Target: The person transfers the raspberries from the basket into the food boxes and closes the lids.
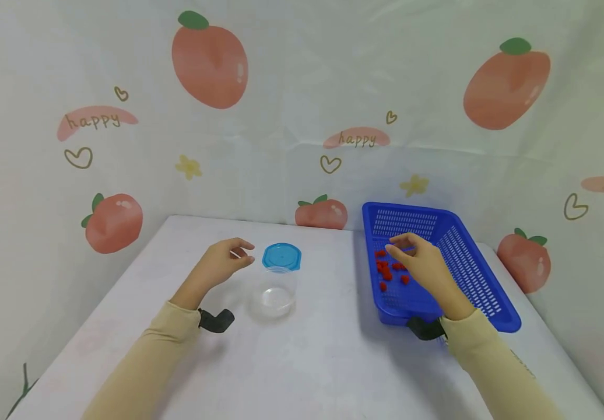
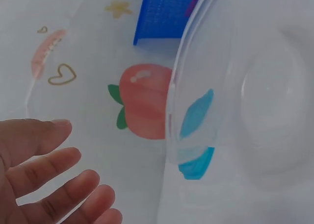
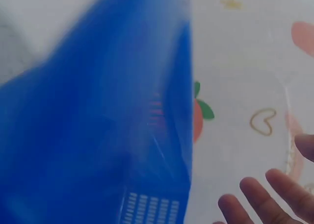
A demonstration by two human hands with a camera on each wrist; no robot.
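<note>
My left hand (image 1: 223, 261) hovers left of a clear round plastic tub (image 1: 276, 298), its fingers loosely bent and holding nothing. Just behind the tub lies a blue lid (image 1: 282, 256). In the left wrist view the tub (image 2: 216, 77) fills the right side, apart from the left hand (image 2: 54, 180). My right hand (image 1: 418, 261) is over a blue plastic basket (image 1: 375, 303), with thumb and fingers spread apart and no object between them. Several small red pieces (image 1: 384, 269) lie on the basket floor, close to the right fingertips. The right wrist view shows the basket wall (image 3: 98, 111) beside the right hand (image 3: 274, 199).
A white table (image 1: 312, 361) carries the tub, lid and basket. Behind it hangs a white cloth (image 1: 281, 116) printed with red fruit, hearts and lettering. The basket's tall slotted sides stand around the right hand.
</note>
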